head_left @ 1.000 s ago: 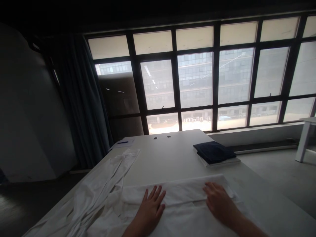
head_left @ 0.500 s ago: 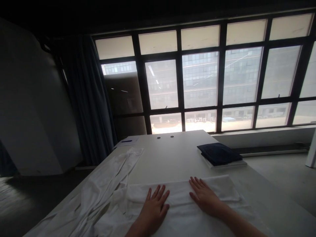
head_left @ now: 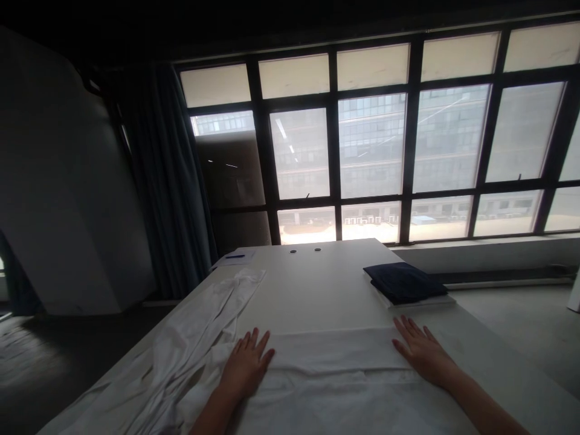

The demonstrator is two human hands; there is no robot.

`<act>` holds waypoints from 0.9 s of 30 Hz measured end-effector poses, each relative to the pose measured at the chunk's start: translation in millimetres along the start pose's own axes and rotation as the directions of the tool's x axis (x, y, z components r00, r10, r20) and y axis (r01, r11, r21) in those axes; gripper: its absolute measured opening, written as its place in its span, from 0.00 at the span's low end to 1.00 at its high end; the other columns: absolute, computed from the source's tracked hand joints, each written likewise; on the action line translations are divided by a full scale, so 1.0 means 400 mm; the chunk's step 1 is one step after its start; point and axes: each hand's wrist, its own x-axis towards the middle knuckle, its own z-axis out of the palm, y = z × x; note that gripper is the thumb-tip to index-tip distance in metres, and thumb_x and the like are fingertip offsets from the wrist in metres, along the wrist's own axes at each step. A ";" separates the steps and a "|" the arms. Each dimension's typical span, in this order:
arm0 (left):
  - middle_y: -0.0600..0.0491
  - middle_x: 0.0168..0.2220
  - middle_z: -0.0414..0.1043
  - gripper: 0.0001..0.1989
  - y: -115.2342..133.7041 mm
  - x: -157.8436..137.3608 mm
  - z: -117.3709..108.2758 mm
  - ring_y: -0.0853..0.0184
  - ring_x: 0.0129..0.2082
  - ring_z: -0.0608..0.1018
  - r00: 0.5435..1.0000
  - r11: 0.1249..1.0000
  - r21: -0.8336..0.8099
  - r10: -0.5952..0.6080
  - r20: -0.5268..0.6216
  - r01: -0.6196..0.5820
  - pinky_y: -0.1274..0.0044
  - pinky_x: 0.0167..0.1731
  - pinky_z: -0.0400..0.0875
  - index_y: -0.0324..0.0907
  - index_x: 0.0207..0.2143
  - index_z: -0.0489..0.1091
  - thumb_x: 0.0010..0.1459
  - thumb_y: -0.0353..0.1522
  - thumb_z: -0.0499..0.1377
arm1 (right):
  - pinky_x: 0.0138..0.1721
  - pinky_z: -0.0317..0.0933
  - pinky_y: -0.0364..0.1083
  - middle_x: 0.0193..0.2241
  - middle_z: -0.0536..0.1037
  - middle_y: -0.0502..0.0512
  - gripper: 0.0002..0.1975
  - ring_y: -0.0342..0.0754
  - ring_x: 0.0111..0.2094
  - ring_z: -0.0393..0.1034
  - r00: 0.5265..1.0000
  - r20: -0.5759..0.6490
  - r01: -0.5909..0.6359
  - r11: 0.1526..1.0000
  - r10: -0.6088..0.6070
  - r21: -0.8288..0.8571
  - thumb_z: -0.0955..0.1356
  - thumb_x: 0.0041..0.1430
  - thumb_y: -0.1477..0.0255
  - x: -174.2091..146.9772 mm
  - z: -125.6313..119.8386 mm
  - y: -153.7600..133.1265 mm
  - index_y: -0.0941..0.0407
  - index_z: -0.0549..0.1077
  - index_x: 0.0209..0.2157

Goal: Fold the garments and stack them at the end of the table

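A white cloth [head_left: 335, 353] lies across the near part of the white table, its far edge folded over in a straight band with a few creases. My left hand [head_left: 247, 361] rests flat on the band's left end, fingers spread. At the right end, my right hand [head_left: 421, 349] lies flat with its fingers apart, palm down. Neither hand grips anything. To the left of my left hand sits a rumpled heap of white fabric [head_left: 190, 332], running along the table's left side.
Dark navy folded cloth [head_left: 405, 282] tops a white stack at the table's right edge. A pen [head_left: 235, 256] lies on paper at the far left corner. Two round holes mark the far end of the white table [head_left: 312, 290]. A blue curtain [head_left: 167, 181] hangs beside tall windows.
My hands have slid apart along the folded band, the left one to the left and the right one to the right, out to its ends. The band's creases look flatter.
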 end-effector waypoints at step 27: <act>0.52 0.71 0.42 0.36 0.135 -0.017 0.014 0.54 0.71 0.47 0.991 0.985 -0.107 0.137 -0.003 -0.136 0.55 0.67 0.42 0.50 0.70 0.48 0.66 0.56 0.39 | 0.67 0.38 0.61 0.69 0.54 0.64 0.39 0.60 0.69 0.46 0.987 0.048 0.151 0.984 -0.156 0.092 0.57 0.64 0.50 -0.034 -0.028 -0.262 0.59 0.55 0.68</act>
